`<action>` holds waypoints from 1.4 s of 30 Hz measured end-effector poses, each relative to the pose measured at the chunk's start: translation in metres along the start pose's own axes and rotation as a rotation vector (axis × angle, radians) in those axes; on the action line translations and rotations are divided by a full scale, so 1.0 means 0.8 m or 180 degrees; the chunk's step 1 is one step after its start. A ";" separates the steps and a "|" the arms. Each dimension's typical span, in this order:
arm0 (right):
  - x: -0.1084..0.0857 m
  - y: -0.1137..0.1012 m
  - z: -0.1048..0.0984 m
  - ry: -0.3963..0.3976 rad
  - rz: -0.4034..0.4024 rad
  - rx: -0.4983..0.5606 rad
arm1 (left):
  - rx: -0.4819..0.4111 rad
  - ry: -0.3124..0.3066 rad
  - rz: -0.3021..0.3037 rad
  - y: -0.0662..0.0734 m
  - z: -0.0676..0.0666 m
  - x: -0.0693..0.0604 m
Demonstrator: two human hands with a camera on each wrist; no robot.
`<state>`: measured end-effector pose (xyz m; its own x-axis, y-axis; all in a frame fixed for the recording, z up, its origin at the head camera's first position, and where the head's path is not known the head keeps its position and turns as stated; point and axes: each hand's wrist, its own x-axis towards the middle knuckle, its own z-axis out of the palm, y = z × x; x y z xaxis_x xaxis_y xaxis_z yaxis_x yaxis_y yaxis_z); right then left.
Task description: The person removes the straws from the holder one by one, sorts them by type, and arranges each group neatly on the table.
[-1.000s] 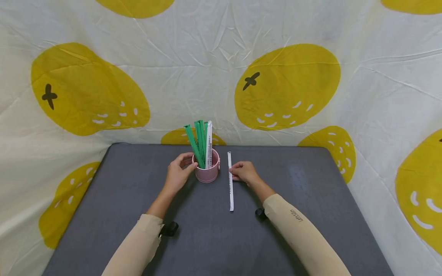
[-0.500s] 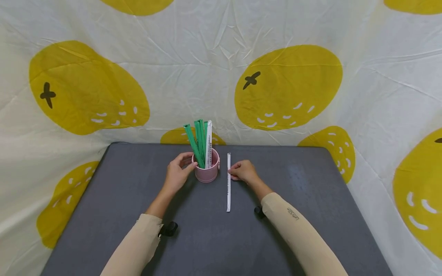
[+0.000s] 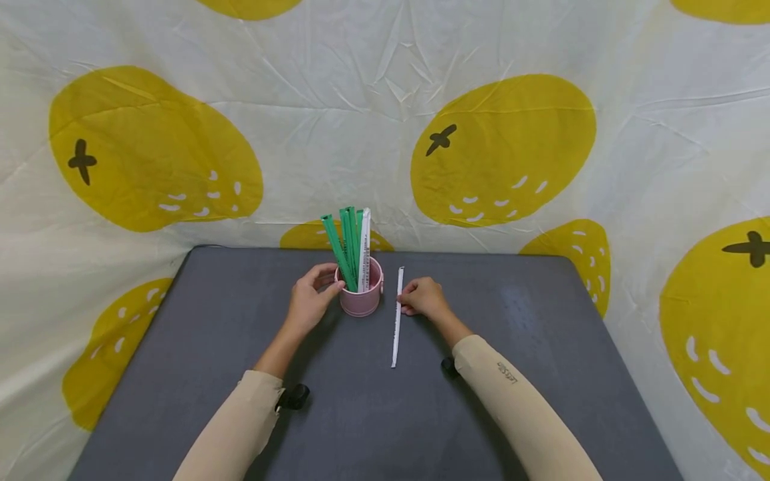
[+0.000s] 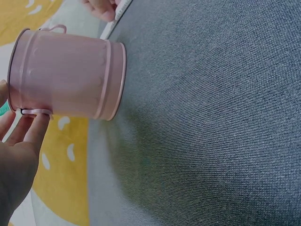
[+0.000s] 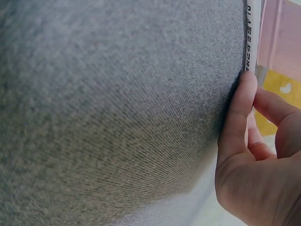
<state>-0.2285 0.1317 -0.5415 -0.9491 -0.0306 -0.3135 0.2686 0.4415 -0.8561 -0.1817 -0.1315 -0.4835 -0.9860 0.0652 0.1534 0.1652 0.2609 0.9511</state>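
A small pink metal bucket (image 3: 359, 306) stands upright on the dark table, with several green wrapped straws (image 3: 341, 248) and a white wrapped one leaning in it. My left hand (image 3: 311, 300) holds the bucket's left side, thumb at the front of the rim and fingers by the handle joint. Right of the bucket, my right hand (image 3: 426, 298) pinches a long white wrapped straw (image 3: 396, 334) between thumb and fingers; dark print shows on its wrapper in the right wrist view. Whether this straw touches the table cannot be told.
The dark grey table (image 3: 511, 414) ends at a cream cloth backdrop (image 3: 337, 160) with large yellow fruit shapes, close behind the bucket. A black wrist camera (image 3: 293, 397) sits on the left wrist.
The white straw in my right hand has turned: its near end has swung left and it shows a narrower side. The left hand and the bucket stay in place.
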 end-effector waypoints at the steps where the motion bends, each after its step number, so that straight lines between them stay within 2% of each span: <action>1: -0.001 0.000 0.000 0.0001 -0.0008 -0.0020 | -0.0008 -0.0006 -0.0010 0.000 0.000 0.000; 9: 0.003 -0.001 0.000 -0.0006 -0.0057 -0.0253 | -0.0111 -0.0012 -0.0059 0.002 -0.001 0.000; 16: 0.003 -0.001 -0.002 -0.0022 -0.0158 -0.0333 | -0.0094 -0.0003 0.0026 -0.039 0.000 0.014; 25: 0.003 -0.004 -0.003 -0.0001 -0.0161 -0.0340 | -0.0017 0.0057 0.0160 -0.039 -0.001 0.013; 32: -0.002 -0.004 -0.013 -0.0089 -0.0199 -0.0356 | -0.0029 0.0056 0.0166 -0.041 0.002 0.015; 36: -0.002 -0.003 -0.019 -0.0154 -0.0342 -0.0218 | -0.0089 0.0059 0.0157 -0.042 0.002 0.016; 42: 0.000 -0.010 -0.025 -0.0224 -0.0729 0.0102 | -0.0120 0.0043 0.0058 -0.039 0.001 0.013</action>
<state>-0.2342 0.1463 -0.5263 -0.9723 -0.1897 -0.1366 0.0538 0.3872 -0.9204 -0.1971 -0.1380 -0.5119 -0.9831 0.0565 0.1742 0.1825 0.2233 0.9575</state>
